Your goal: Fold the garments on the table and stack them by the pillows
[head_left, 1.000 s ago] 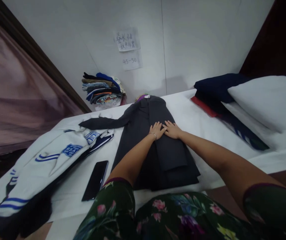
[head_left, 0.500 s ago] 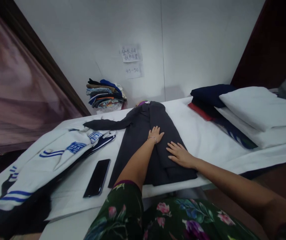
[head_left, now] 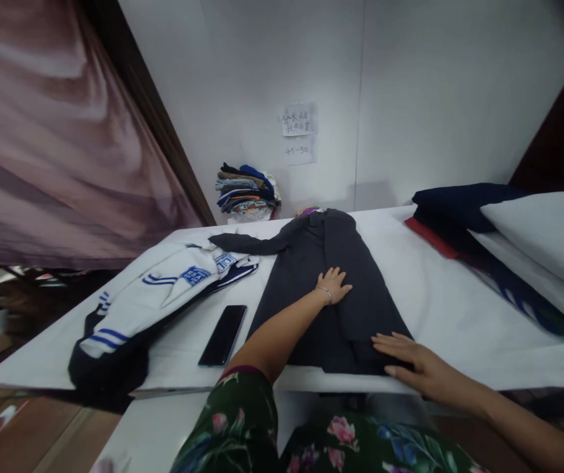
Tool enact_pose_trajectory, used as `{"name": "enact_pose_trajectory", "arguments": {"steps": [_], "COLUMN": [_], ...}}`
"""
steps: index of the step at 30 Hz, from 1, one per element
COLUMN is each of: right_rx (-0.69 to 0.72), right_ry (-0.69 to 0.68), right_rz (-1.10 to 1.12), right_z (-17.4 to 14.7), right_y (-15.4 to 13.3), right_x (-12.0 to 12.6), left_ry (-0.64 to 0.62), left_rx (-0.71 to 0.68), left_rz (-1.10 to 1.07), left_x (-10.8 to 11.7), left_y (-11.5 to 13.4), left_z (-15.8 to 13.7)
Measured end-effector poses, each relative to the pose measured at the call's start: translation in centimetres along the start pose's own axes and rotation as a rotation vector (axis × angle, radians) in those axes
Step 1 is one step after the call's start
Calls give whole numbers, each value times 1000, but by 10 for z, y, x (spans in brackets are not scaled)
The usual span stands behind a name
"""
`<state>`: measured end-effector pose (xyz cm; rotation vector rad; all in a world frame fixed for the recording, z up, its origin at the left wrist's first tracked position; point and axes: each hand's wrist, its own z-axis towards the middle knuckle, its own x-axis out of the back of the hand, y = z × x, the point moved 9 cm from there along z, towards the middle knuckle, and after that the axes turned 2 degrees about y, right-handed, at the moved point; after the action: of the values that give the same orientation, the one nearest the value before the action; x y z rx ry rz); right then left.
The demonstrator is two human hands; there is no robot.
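Note:
A dark grey long-sleeved garment (head_left: 306,263) lies flat on the white-covered table (head_left: 394,263). One sleeve reaches out to the left; the right side looks folded inward. My left hand (head_left: 333,286) rests open on the middle of the garment, fingers spread. At the garment's lower right corner is my right hand (head_left: 412,358), fingers stretched out over the cloth edge. Left of the garment lies a white and navy jacket (head_left: 168,272) with blue stripes and a lettered patch, touched by the grey sleeve's end. A black phone (head_left: 223,336) sits between jacket and garment.
Folded clothes (head_left: 542,236) in navy, red and white are stacked at the right. Another clothing pile (head_left: 245,190) stands at the back by the wall. Paper notes (head_left: 300,120) hang above. A pinkish curtain (head_left: 65,144) drapes at the left.
My right hand has slid down and outward to the garment's lower right corner. My left hand stays on its middle. The camera view has turned left.

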<state>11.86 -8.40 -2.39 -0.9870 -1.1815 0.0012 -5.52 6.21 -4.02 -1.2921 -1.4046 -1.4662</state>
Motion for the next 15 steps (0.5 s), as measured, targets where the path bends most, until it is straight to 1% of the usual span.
{"name": "enact_pose_trajectory", "arguments": {"steps": [2,4,6,8,11,13,15], "right_rx": [-47,-64,-30,26,106,124,115], "right_ry": [158,322,407,425,409,374,312], "right_rz": [41,34,-1,-53,-165,-262,-349], "right_z": [6,15,28,48,83,106,123], "right_y": [12,19,18,12,2,5,17], "right_x": [23,49,66,75,74,62,41], "left_ry": [-15,-14,25,91,201,275,343], "left_rx": [-56,-61,17,140,321,453,585], "left_rz": [-5,-11,-21,-30,-41,-54,-74], "left_x": [-1,2,13,32,65,87,104], "left_y": [-5,-20,-47,-82,-138,-178,-217], "left_z": [-16,-29,-37,-43,-52,-60,-71]}}
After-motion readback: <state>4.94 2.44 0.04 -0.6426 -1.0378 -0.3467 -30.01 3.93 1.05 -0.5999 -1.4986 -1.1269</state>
